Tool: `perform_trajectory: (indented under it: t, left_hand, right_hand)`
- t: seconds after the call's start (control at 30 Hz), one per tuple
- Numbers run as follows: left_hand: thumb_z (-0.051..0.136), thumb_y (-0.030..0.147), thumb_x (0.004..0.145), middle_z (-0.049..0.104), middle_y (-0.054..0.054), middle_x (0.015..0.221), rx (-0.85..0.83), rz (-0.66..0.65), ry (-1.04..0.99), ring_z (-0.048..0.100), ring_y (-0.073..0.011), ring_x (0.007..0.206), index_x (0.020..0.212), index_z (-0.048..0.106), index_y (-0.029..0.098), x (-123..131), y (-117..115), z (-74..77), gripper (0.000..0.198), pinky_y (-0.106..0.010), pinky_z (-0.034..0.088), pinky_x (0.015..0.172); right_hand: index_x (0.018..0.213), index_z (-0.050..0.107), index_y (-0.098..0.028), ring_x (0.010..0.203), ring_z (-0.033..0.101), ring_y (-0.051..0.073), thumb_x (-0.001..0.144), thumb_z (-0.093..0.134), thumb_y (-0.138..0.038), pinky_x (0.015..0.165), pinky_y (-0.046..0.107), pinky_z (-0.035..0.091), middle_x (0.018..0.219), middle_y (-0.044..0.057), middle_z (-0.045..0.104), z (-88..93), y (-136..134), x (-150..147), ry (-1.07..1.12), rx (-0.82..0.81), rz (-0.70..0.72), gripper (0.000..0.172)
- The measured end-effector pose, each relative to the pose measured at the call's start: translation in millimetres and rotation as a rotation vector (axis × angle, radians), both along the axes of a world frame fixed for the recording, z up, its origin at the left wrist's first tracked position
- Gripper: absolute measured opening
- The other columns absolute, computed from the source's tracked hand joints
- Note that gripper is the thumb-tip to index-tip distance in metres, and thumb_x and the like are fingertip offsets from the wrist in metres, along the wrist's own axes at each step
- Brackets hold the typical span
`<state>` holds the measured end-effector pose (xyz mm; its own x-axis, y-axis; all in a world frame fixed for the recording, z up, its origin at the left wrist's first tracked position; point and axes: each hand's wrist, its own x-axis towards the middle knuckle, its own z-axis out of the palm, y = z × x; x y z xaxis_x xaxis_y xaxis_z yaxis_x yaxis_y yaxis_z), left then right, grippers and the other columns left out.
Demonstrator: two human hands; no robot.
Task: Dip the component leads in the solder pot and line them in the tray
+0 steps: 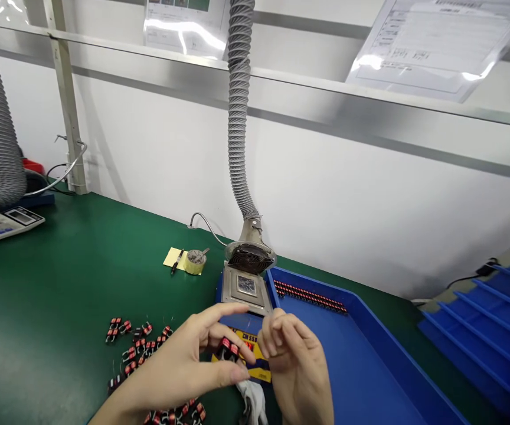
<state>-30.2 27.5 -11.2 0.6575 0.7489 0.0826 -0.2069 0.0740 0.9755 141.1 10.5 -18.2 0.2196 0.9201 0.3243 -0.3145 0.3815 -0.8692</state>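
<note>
My left hand (202, 357) holds a small black coil with red windings (227, 349) between its fingers and thumb. To its right, my right hand (297, 363) is raised with the fingers curled and the thumb tip pressed to them; whatever is in that pinch is too small to make out. Both hands are in front of a blue solder pot (246, 310) with a metal top and a shiny square bath. Its yellow label (259, 373) shows partly behind the hands. More red and black coils (140, 348) lie loose on the green table left of and below my left hand.
A blue tray (361, 366) on the right holds rows of coils (310, 297) along its back edge. A fume hose (239, 118) hangs above the pot. Behind are a tape roll (194, 262), pen (177, 261) and calculator (5, 226). White cloth (252, 401) lies below my hands.
</note>
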Motion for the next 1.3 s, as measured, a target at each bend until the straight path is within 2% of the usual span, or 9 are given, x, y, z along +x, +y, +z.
perform_trajectory:
  t: [0.13,0.27,0.5,0.67,0.83,0.93,1.03,1.13,1.3]
  left_hand:
    - [0.072,0.027,0.079,0.069,-0.001,0.098,0.062,0.117,0.022,0.061,-0.0208,0.096,0.135,0.049,0.03,0.4,1.6,-3.8,0.061,-0.033,0.046,0.087]
    - [0.071,0.025,0.079,0.069,0.0,0.099,0.067,0.116,0.069,0.058,-0.0229,0.104,0.134,0.049,0.033,-0.1,0.9,-6.4,0.06,-0.035,0.042,0.093]
    - [0.07,0.024,0.08,0.07,0.0,0.101,0.121,0.152,0.07,0.059,-0.0212,0.101,0.131,0.051,0.032,3.0,-1.6,-5.4,0.055,-0.032,0.043,0.091]
    - [0.067,0.021,0.081,0.07,0.0,0.102,0.088,0.15,0.013,0.06,-0.0185,0.099,0.129,0.053,0.031,4.9,-3.7,-4.9,0.051,-0.026,0.046,0.084]
    - [0.067,0.021,0.082,0.066,-0.002,0.112,0.078,0.153,0.043,0.059,-0.0208,0.105,0.13,0.053,0.031,5.4,-4.5,-7.6,0.051,-0.03,0.045,0.09]
    - [0.062,0.022,0.087,0.064,-0.004,0.111,0.047,0.117,-0.015,0.058,-0.0212,0.105,0.13,0.052,0.029,6.0,-5.0,-6.3,0.044,-0.032,0.045,0.091]
    - [0.056,0.021,0.092,0.061,-0.003,0.106,0.026,0.081,-0.074,0.058,-0.0187,0.099,0.13,0.052,0.029,5.6,-5.4,-5.6,0.04,-0.031,0.046,0.087]
    - [0.054,0.02,0.092,0.059,-0.002,0.109,0.083,0.106,0.001,0.057,-0.019,0.099,0.133,0.048,0.033,4.0,-5.4,-7.6,0.043,-0.032,0.046,0.087]
    - [0.052,0.02,0.093,0.059,-0.003,0.109,0.144,0.101,0.099,0.058,-0.0202,0.099,0.136,0.045,0.035,2.7,-5.0,-7.5,0.046,-0.034,0.047,0.086]
  right_hand:
    - [0.082,0.076,-0.022,0.061,0.055,0.014,0.082,0.07,-0.041,0.056,0.024,0.044,0.069,0.002,0.057,-3.2,-5.2,-5.3,-0.356,-0.002,0.027,0.02]
    - [0.082,0.075,-0.023,0.066,0.057,0.015,0.084,0.068,-0.037,0.059,0.025,0.046,0.073,0.003,0.059,-5.5,-6.7,-14.0,-0.474,-0.003,0.01,0.016]
    - [0.074,0.071,-0.021,0.062,0.049,0.012,0.088,0.064,-0.037,0.056,0.023,0.04,0.071,0.0,0.049,-7.4,-4.6,-16.5,-0.412,-0.011,-0.043,0.022]
    - [0.071,0.07,-0.021,0.062,0.046,0.012,0.086,0.067,-0.039,0.056,0.023,0.038,0.071,-0.001,0.047,-9.7,-3.8,-19.1,-0.293,-0.045,-0.01,0.024]
    - [0.068,0.068,-0.021,0.062,0.045,0.012,0.084,0.069,-0.038,0.055,0.023,0.039,0.069,-0.001,0.045,-11.6,-2.9,-20.4,-0.19,-0.049,0.015,0.024]
    - [0.065,0.065,-0.02,0.057,0.044,0.01,0.087,0.066,-0.037,0.052,0.021,0.038,0.066,-0.003,0.044,-9.9,-2.6,-20.4,-0.137,-0.009,0.037,0.027]
    - [0.066,0.066,-0.02,0.055,0.044,0.009,0.088,0.065,-0.036,0.052,0.02,0.039,0.065,-0.003,0.044,-8.2,-2.3,-17.9,-0.192,0.026,-0.006,0.027]
    - [0.069,0.07,-0.02,0.058,0.045,0.01,0.087,0.067,-0.034,0.053,0.021,0.039,0.065,-0.002,0.047,-8.5,-2.7,-14.4,-0.314,0.019,-0.066,0.023]
    - [0.067,0.069,-0.02,0.056,0.044,0.01,0.086,0.067,-0.032,0.051,0.021,0.041,0.064,-0.002,0.046,-10.2,-3.6,-14.8,-0.312,0.034,-0.024,0.023]
